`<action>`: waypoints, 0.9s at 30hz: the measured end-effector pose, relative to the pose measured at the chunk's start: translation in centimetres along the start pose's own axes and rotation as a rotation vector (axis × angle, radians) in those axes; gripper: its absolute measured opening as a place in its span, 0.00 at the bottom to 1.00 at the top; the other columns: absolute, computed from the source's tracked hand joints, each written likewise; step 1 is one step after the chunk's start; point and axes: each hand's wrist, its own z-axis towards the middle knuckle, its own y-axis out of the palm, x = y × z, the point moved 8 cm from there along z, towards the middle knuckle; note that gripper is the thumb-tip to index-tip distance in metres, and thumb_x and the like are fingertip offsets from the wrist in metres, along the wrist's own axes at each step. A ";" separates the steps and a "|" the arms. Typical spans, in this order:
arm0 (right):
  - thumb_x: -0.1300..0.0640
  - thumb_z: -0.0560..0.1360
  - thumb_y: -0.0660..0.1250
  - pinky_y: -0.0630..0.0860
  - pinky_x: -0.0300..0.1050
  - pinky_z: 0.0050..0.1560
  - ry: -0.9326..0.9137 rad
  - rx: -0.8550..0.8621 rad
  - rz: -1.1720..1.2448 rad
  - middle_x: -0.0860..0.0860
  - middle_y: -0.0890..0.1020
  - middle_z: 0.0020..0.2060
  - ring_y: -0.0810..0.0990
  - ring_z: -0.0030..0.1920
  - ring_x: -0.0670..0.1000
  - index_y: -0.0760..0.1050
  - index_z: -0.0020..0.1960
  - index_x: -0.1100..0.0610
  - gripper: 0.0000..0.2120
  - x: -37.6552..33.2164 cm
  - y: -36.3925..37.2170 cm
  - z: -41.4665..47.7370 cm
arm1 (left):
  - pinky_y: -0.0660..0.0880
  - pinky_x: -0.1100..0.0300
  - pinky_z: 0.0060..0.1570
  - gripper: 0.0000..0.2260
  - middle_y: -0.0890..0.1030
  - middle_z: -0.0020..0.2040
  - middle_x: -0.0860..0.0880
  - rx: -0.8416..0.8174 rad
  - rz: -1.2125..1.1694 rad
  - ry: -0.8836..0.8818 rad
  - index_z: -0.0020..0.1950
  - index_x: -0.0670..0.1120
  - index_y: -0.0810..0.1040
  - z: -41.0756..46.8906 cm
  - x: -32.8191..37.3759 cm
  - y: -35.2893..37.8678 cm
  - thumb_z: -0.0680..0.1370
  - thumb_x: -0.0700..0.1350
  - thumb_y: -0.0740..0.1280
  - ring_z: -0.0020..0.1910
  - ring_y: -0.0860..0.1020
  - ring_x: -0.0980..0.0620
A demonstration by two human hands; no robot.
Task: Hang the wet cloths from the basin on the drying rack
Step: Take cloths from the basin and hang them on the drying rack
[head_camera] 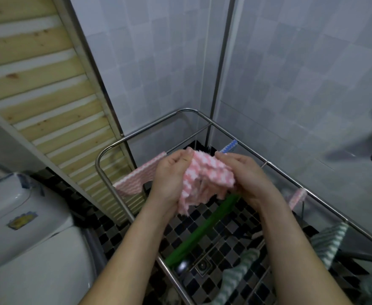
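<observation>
Pink striped cloth (204, 181) sits bunched between my left hand (169, 181) and right hand (246, 179), each grip pinching an edge, above the drying rack (189, 110). I judge that draped crumpled or off-centre, its wet weight could drag it off the rack.

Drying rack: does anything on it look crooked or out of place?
Nothing looks damaged. The pink cloth, held by the left hand and right hand, is bunched up above the rack, not hung yet.
</observation>
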 end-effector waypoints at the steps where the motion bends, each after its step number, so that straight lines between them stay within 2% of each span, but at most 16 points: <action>1: 0.49 0.75 0.70 0.68 0.36 0.23 -0.017 0.028 -0.052 0.52 0.80 0.29 0.75 0.25 0.49 0.82 0.39 0.57 0.12 -0.2 -0.4 -0.1 | 0.78 0.48 0.49 0.10 0.82 0.39 0.42 0.008 -0.053 -0.019 0.42 0.44 0.81 0.1 0.5 -0.6 0.80 0.46 0.65 0.41 0.81 0.44; 2: 0.48 0.73 0.70 0.67 0.36 0.22 -0.026 0.048 -0.064 0.52 0.79 0.29 0.74 0.25 0.49 0.82 0.36 0.56 0.13 -0.3 -0.8 -0.1 | 0.78 0.47 0.49 0.09 0.82 0.39 0.41 0.013 -0.096 -0.032 0.44 0.42 0.80 0.1 1.0 -1.1 0.79 0.46 0.65 0.41 0.80 0.43; 4: 0.42 0.68 0.72 0.66 0.38 0.22 -0.032 0.030 0.022 0.53 0.77 0.30 0.72 0.24 0.51 0.82 0.34 0.54 0.15 -0.3 -1.3 -0.2 | 0.78 0.51 0.44 0.09 0.80 0.36 0.41 0.014 -0.108 -0.054 0.45 0.40 0.79 0.3 1.7 -1.7 0.78 0.46 0.67 0.37 0.79 0.44; 6: 0.40 0.67 0.73 0.67 0.39 0.25 -0.090 -0.070 0.044 0.56 0.77 0.35 0.73 0.28 0.54 0.84 0.42 0.51 0.15 -1.1 -0.6 -0.4 | 0.78 0.56 0.36 0.09 0.80 0.34 0.42 -0.008 -0.035 -0.090 0.45 0.40 0.80 0.3 1.9 -1.7 0.78 0.46 0.67 0.31 0.78 0.47; 7: 0.42 0.68 0.73 0.70 0.41 0.28 -0.135 -0.150 -0.014 0.57 0.78 0.39 0.75 0.32 0.55 0.84 0.49 0.49 0.15 -1.8 0.2 -0.6 | 0.78 0.57 0.35 0.10 0.81 0.35 0.41 -0.035 -0.009 -0.115 0.46 0.39 0.80 0.3 1.7 -1.5 0.78 0.46 0.67 0.30 0.79 0.47; 9: 0.48 0.70 0.73 0.77 0.44 0.38 -0.226 -0.300 -0.223 0.52 0.82 0.48 0.81 0.42 0.55 0.80 0.59 0.46 0.18 -3.3 2.5 -1.4 | 0.80 0.54 0.38 0.14 0.82 0.41 0.37 -0.090 0.001 -0.175 0.51 0.36 0.80 0.3 1.2 -0.9 0.79 0.48 0.67 0.34 0.81 0.44; 10: 0.52 0.71 0.74 0.79 0.46 0.45 -0.245 -0.327 -0.307 0.49 0.83 0.51 0.83 0.47 0.53 0.79 0.61 0.46 0.19 -3.8 3.4 -1.5 | 0.81 0.53 0.38 0.15 0.82 0.42 0.36 -0.115 -0.018 -0.200 0.52 0.35 0.80 0.3 1.0 -0.7 0.79 0.48 0.66 0.36 0.82 0.43; 11: 0.54 0.71 0.75 0.80 0.47 0.49 -0.245 -0.316 -0.348 0.48 0.85 0.50 0.84 0.49 0.51 0.80 0.61 0.47 0.19 -4.0 4.0 -1.3 | 0.81 0.53 0.37 0.15 0.83 0.42 0.36 -0.140 -0.045 -0.219 0.53 0.35 0.80 0.3 1.0 -0.6 0.79 0.48 0.66 0.36 0.82 0.43; 12: 0.57 0.71 0.75 0.80 0.47 0.49 -0.241 -0.277 -0.370 0.49 0.86 0.47 0.85 0.47 0.50 0.81 0.58 0.49 0.15 -4.2 4.3 -1.1 | 0.81 0.54 0.37 0.15 0.83 0.43 0.36 -0.169 -0.070 -0.228 0.53 0.35 0.79 0.3 1.1 -0.4 0.79 0.47 0.66 0.36 0.82 0.43; 14: 0.59 0.71 0.74 0.78 0.43 0.41 -0.266 -0.156 -0.440 0.48 0.84 0.38 0.83 0.39 0.46 0.83 0.48 0.53 0.07 -4.9 4.1 -0.6 | 0.81 0.54 0.40 0.13 0.82 0.47 0.39 -0.247 0.012 -0.178 0.54 0.39 0.79 0.8 1.5 -0.6 0.75 0.46 0.71 0.40 0.82 0.45; 17: 0.64 0.69 0.72 0.72 0.40 0.35 -0.312 -0.061 -0.547 0.48 0.76 0.29 0.74 0.30 0.45 0.78 0.39 0.57 0.04 -6.0 3.5 0.3 | 0.80 0.49 0.44 0.23 0.81 0.51 0.45 -0.340 0.480 -0.074 0.55 0.54 0.77 1.8 1.8 -2.1 0.64 0.40 0.78 0.41 0.82 0.46; 19: 0.65 0.69 0.70 0.72 0.43 0.34 -0.292 -0.055 -0.571 0.50 0.75 0.28 0.75 0.30 0.48 0.75 0.36 0.56 0.07 -6.6 3.0 0.9 | 0.76 0.52 0.35 0.27 0.79 0.45 0.46 -0.345 0.747 -0.025 0.55 0.61 0.71 2.3 1.9 -2.9 0.65 0.36 0.74 0.32 0.76 0.48; 20: 0.64 0.69 0.70 0.72 0.45 0.34 -0.291 -0.068 -0.597 0.52 0.75 0.29 0.76 0.30 0.50 0.74 0.36 0.55 0.08 -6.9 2.9 1.2 | 0.71 0.54 0.32 0.26 0.76 0.42 0.47 -0.319 0.822 0.030 0.54 0.61 0.69 2.5 2.4 -3.2 0.67 0.35 0.71 0.30 0.73 0.51; 22: 0.61 0.68 0.74 0.75 0.47 0.35 -0.324 -0.091 -0.691 0.52 0.78 0.32 0.77 0.33 0.51 0.75 0.38 0.55 0.08 -7.6 3.0 1.9 | 0.69 0.56 0.34 0.19 0.74 0.40 0.46 -0.223 0.844 0.179 0.49 0.59 0.68 3.0 3.8 -3.7 0.70 0.38 0.68 0.31 0.70 0.54; 25: 0.56 0.69 0.77 0.78 0.46 0.42 -0.361 -0.102 -0.822 0.48 0.83 0.37 0.80 0.36 0.46 0.81 0.42 0.52 0.06 -8.6 3.0 2.9 | 0.73 0.55 0.43 0.08 0.79 0.42 0.49 -0.162 0.821 0.320 0.44 0.55 0.74 4.1 5.0 -4.5 0.70 0.46 0.71 0.40 0.76 0.52; 27: 0.55 0.70 0.76 0.77 0.40 0.38 -0.356 -0.105 -0.860 0.43 0.83 0.32 0.80 0.32 0.39 0.83 0.43 0.51 0.03 -9.1 2.6 3.8 | 0.74 0.56 0.47 0.05 0.81 0.41 0.54 -0.191 0.825 0.305 0.42 0.55 0.78 5.0 4.9 -4.8 0.71 0.49 0.74 0.42 0.78 0.54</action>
